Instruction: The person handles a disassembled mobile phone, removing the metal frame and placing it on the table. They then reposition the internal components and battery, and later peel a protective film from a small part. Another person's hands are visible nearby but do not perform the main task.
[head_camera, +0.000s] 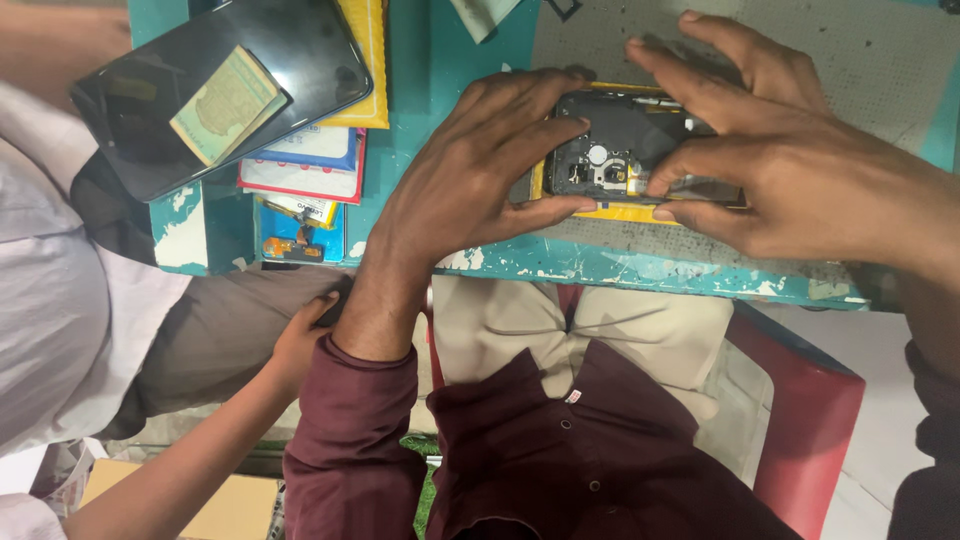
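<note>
Left hand (480, 170) grips the near end of an opened phone (630, 150), fingers curled over its edges; right hand (790, 160) pinches the far end. Phone rests on a grey mat (880, 60), atop the teal table (620, 265). Left of the phone: dark tablet (290, 60), folded banknote (225, 105), stacked packets (310, 165).
</note>
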